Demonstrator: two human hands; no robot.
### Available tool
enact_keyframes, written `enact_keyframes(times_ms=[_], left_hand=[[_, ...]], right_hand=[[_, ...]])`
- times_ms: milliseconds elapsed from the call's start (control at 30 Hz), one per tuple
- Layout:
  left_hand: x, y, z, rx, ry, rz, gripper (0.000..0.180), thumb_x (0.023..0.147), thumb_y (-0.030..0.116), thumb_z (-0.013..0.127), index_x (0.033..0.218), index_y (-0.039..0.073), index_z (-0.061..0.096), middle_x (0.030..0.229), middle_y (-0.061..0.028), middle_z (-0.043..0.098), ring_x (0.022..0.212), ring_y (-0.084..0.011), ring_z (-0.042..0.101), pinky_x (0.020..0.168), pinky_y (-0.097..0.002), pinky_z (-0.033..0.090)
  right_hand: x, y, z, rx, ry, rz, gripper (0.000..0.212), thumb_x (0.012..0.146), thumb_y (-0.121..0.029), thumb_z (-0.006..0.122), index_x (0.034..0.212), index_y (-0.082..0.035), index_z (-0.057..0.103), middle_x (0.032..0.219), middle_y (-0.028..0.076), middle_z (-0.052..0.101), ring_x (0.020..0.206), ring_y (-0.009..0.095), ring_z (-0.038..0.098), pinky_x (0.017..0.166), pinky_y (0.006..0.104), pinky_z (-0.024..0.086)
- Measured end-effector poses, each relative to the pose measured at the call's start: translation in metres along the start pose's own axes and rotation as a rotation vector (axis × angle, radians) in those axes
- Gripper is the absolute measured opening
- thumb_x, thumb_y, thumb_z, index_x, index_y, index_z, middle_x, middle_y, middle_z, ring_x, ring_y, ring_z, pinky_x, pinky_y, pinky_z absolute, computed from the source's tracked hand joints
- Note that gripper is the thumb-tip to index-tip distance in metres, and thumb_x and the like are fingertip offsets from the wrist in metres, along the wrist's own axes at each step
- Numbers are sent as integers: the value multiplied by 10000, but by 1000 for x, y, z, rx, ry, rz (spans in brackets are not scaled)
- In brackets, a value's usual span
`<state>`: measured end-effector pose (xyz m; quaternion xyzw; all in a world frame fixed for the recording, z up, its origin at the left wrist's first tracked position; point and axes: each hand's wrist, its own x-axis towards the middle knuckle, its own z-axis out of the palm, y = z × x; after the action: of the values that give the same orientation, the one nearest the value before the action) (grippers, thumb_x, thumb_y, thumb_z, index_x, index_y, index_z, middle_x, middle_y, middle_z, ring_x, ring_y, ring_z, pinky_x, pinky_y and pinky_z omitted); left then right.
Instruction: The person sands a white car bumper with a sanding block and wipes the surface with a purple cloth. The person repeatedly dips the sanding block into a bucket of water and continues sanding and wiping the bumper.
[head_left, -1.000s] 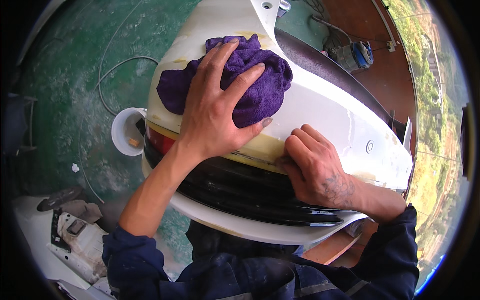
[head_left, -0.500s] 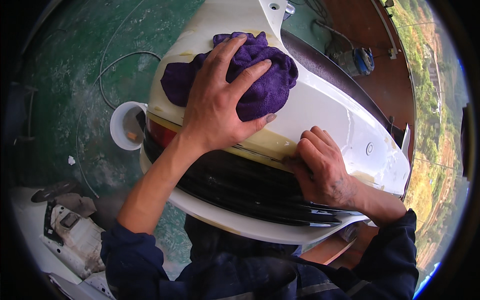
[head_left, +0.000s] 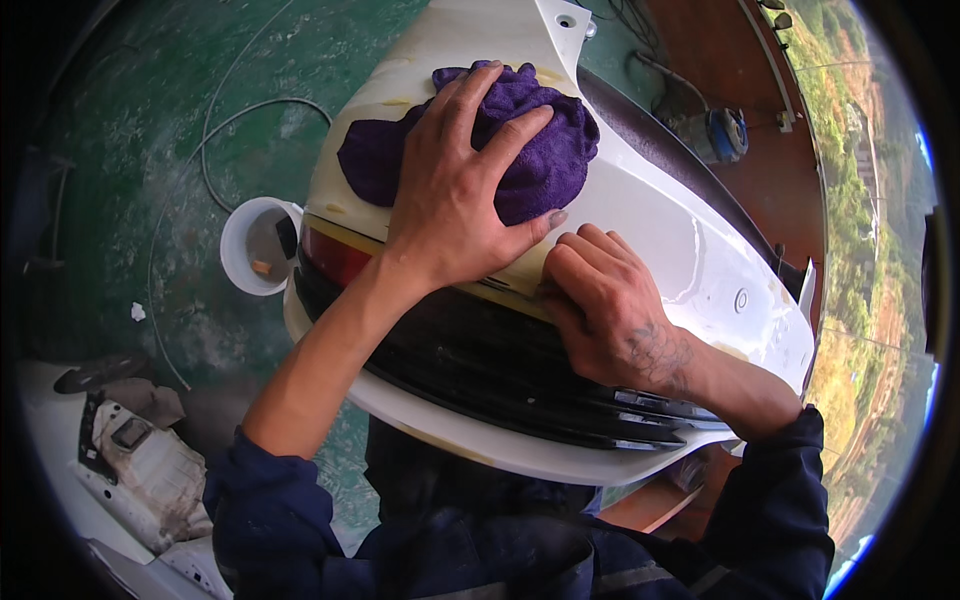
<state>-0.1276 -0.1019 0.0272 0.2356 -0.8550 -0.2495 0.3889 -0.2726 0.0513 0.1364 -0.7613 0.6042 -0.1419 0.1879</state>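
A white car bumper with yellowish patches lies across the middle, a black trim strip running along its near side. My left hand, fingers spread and curved, holds a bunched purple cloth against the bumper's top. Beside the left thumb, my right hand is closed, knuckles up, over the yellowish edge above the black trim. Whatever its fingers pinch is hidden underneath them. Part of a red reflector shows left of my left wrist.
A white bucket with dark and orange pieces inside stands on the green floor at left. A thin hose curls behind it. Another white car part lies at lower left. A blue-topped container stands at far right.
My right hand has slid left along the yellowish edge, closer to the left hand. The left hand and cloth have shifted slightly right and up in the view, while the bumper also shifts a little.
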Motion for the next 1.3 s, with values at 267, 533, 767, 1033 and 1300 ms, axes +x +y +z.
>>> enact_keyframes(times_ms=[267, 533, 767, 1033, 1300], left_hand=[[-5, -23, -15, 54, -55, 61, 810, 805, 551, 883, 1515, 238, 651, 1710, -193, 384, 1426, -470, 564, 1172, -565, 465], [-8, -29, -18, 27, -30, 9, 787, 814, 542, 883, 1506, 244, 657, 1707, -186, 391, 1451, -434, 556, 1164, -562, 465], [-9, -55, -15, -68, 62, -48, 749, 817, 536, 887, 1470, 248, 660, 1623, -218, 445, 1379, -451, 563, 1149, -581, 437], [-12, -55, -10, -73, 102, -108, 724, 849, 499, 876, 1460, 163, 678, 1623, -229, 462, 1422, -476, 557, 1177, -553, 459], [-12, -55, -4, -36, 126, -130, 754, 827, 550, 874, 1459, 187, 682, 1636, -222, 463, 1412, -466, 565, 1171, -548, 459]], right_hand=[[0, 1, -5, 4, -29, 15, 256, 812, 18, 782, 929, -48, 564, 899, 111, 574, 858, 324, 596, 770, 438, 471], [10, -5, -2, -41, -94, -4, 264, 775, 29, 763, 940, -32, 567, 922, 125, 604, 885, 336, 620, 789, 442, 491], [24, -7, 9, -24, -105, -4, 259, 811, 54, 763, 927, -27, 546, 921, 149, 597, 875, 368, 606, 784, 480, 508], [52, -14, 29, -22, -49, -47, 242, 815, 59, 752, 944, -13, 561, 913, 162, 601, 893, 366, 624, 809, 473, 528], [56, -16, 26, -20, -92, -28, 238, 826, 41, 747, 970, -10, 565, 938, 160, 606, 905, 382, 622, 832, 483, 529]])
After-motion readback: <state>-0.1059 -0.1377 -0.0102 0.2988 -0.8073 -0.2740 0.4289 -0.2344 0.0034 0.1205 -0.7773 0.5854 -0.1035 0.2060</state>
